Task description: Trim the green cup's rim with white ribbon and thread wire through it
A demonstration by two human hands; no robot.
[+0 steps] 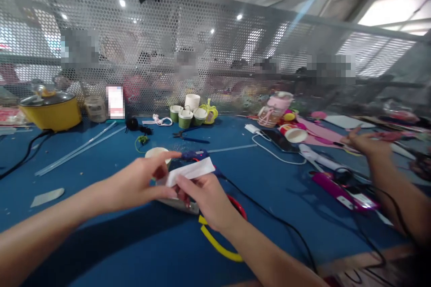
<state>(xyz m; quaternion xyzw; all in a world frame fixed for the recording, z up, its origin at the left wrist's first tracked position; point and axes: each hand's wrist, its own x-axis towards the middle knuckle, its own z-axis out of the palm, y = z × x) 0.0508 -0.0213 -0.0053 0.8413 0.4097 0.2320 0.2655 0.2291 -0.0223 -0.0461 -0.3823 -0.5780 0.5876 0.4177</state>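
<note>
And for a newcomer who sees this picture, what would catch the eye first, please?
Probably the white strip pinched in the right hand, at the centre, with the left hand at its left end. Next might be the yellow pot, at the back left of the blue table. On the right, the purple box also stands out, near another person's arm.

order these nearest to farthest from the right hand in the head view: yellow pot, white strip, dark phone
1. White strip: held in the fingers of the right hand.
2. Dark phone: on the blue table, to the hand's right and farther back.
3. Yellow pot: far left, at the back by the perforated panel.
</note>
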